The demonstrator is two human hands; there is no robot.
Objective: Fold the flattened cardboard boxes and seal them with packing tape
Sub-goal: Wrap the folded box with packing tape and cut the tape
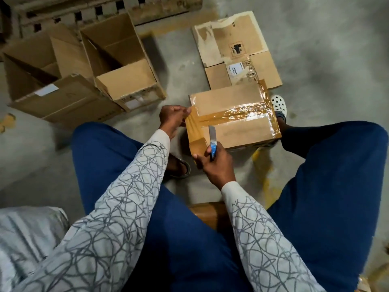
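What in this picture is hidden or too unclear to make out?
Head view: print on the flattened cardboard's white label is too small to read.
Brown object between the knees: mostly hidden by legs and right sleeve.
Taped box's near corner: covered by the right hand gripping the cutter.

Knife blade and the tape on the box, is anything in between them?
Nothing visible. The knife in the right hand sits right over the tape; the left hand pinches the tape off to one side.
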